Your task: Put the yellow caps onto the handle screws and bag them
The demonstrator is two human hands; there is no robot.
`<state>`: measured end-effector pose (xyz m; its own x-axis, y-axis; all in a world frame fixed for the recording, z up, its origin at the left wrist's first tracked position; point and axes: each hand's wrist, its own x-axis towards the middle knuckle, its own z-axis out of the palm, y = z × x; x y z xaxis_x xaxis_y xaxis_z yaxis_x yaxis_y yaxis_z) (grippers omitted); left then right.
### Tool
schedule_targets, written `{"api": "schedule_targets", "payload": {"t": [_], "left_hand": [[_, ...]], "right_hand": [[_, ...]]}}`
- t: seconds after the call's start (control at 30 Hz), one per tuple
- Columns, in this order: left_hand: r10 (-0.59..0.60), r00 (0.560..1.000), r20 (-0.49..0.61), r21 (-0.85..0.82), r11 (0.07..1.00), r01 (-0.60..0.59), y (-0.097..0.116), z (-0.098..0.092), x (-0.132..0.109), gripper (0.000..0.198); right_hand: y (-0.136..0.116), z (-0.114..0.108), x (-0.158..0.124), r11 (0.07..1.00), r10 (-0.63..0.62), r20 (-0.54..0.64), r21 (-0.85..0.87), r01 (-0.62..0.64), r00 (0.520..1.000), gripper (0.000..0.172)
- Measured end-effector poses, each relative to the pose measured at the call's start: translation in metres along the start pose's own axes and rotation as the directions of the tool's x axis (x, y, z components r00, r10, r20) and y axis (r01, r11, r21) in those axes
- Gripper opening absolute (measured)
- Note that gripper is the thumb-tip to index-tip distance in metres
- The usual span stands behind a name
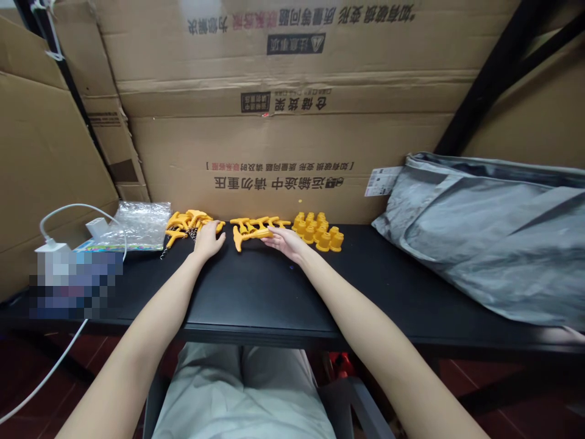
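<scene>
My left hand point(209, 239) reaches into a pile of yellow T-handled corkscrews point(176, 236) at the back left of the table. Its fingers are curled round a yellow handle point(220, 227), partly hidden by the hand. Dark metal spirals stick out of the pile. In my right hand point(289, 242) is another yellow T-handled corkscrew point(238, 239), gripped at the end away from its crossbar and pointing left. Behind it lies a row of yellow T-shaped pieces point(258, 222). Several yellow cup-shaped pieces point(323, 241) stand in a cluster beside my right hand.
Cardboard point(292, 143) walls off the back of the black table point(256, 292). A grey bag point(484, 238) fills the right side. At left are clear plastic wrap point(141, 221), a white charger point(55, 259) with its cable, and a blurred-out item point(77, 286).
</scene>
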<state>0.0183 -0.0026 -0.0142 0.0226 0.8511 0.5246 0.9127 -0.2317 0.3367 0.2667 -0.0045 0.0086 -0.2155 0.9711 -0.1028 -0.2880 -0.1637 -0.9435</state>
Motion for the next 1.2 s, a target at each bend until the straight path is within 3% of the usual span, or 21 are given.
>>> {"api": "schedule_targets", "payload": {"t": [0.2,0.33,0.4,0.5,0.57,0.67,0.77,0.87,0.97,1.2], "left_hand": [[-0.167,0.967,0.192,0.191,0.973,0.130,-0.015,0.011,0.003,0.049],[-0.178,0.956,0.234,0.206,0.970,0.130,-0.017,0.013,0.003,0.054],[-0.172,0.957,0.233,0.199,0.972,0.126,-0.017,0.013,0.003,0.055],[-0.162,0.954,0.254,0.203,0.973,0.111,-0.015,0.013,0.003,0.052],[-0.174,0.945,0.277,0.229,0.967,0.111,-0.012,0.010,0.002,0.051],[-0.216,0.926,0.308,0.281,0.951,0.128,-0.006,0.006,0.001,0.052],[-0.228,0.925,0.305,0.323,0.938,0.124,-0.001,0.001,-0.001,0.053],[-0.244,0.934,0.262,0.358,0.923,0.141,0.003,-0.003,-0.001,0.050],[-0.280,0.934,0.221,0.379,0.907,0.182,0.006,-0.006,-0.002,0.046],[-0.278,0.942,0.186,0.400,0.898,0.186,0.010,-0.008,-0.002,0.042]], "right_hand": [[0.000,-0.001,0.006,0.990,-0.119,-0.022,0.078,0.121,0.993,0.004],[0.003,0.011,0.015,0.960,-0.271,-0.056,0.055,0.274,0.961,0.020],[0.007,0.021,0.022,0.938,-0.345,-0.063,-0.029,0.344,0.936,0.028],[0.014,0.038,0.033,0.838,-0.475,-0.015,-0.312,0.447,0.880,0.031],[0.019,0.049,0.037,0.646,-0.574,0.105,-0.552,0.528,0.812,0.030],[0.025,0.064,0.039,0.196,-0.572,0.390,-0.790,0.582,0.722,0.032],[0.029,0.079,0.038,-0.208,-0.380,0.544,-0.838,0.505,0.748,0.034],[0.033,0.092,0.038,-0.438,-0.247,0.523,-0.811,0.388,0.816,0.037],[0.035,0.096,0.040,-0.466,-0.225,0.460,-0.825,0.320,0.859,0.041],[0.041,0.083,0.050,-0.313,-0.236,0.321,-0.919,0.240,0.917,0.048]]}}
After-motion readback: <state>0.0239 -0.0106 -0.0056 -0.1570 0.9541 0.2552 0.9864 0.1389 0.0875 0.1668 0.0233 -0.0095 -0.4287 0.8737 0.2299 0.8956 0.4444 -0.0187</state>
